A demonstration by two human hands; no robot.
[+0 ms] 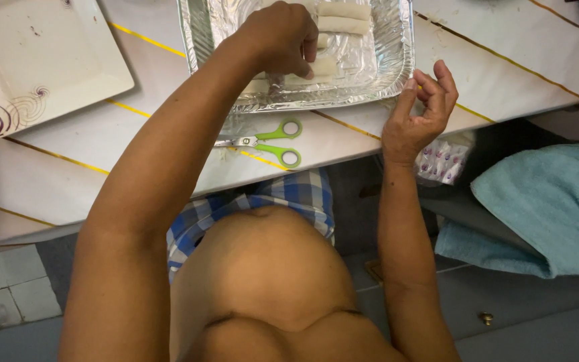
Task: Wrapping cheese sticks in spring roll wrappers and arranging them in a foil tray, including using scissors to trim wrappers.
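Note:
A foil tray (397,64) sits on the white table and holds several pale rolled wrappers (343,17). My left hand (279,37) reaches into the tray, its fingers closed around one pale roll (323,66) near the tray's front edge. Beside the tray's front right corner my right hand (420,114) hovers with its fingers curled and apart, holding nothing. Green-handled scissors (266,142) lie on the table just in front of the tray.
A white square plate (35,60) with a purple swirl lies at the left. The table (497,74) has thin gold lines. A light blue towel (544,208) drapes at the right, with a patterned packet (442,161) under the table edge.

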